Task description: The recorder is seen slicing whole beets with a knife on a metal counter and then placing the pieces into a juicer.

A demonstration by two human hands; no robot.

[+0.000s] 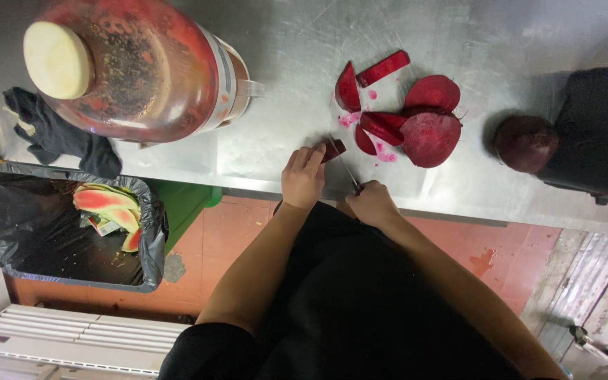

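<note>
My left hand [302, 176] presses a small dark red beetroot piece [334, 148] onto the steel counter [283, 56] near its front edge. My right hand [371, 203] grips a knife [350, 176] whose blade points toward that piece. Beyond them lie several cut beetroot slices [381, 127], a beetroot stick [383, 68] and two large halves [431, 137] with pink juice stains around them. A whole unpeeled beetroot [526, 143] rests further right.
A large red-stained juicer jug with a cream lid [135, 67] stands at the left. A dark cloth [58, 134] lies beside it. A bin lined with a black bag [65, 225] holds watermelon rinds below the counter. A black appliance [599, 127] sits at right.
</note>
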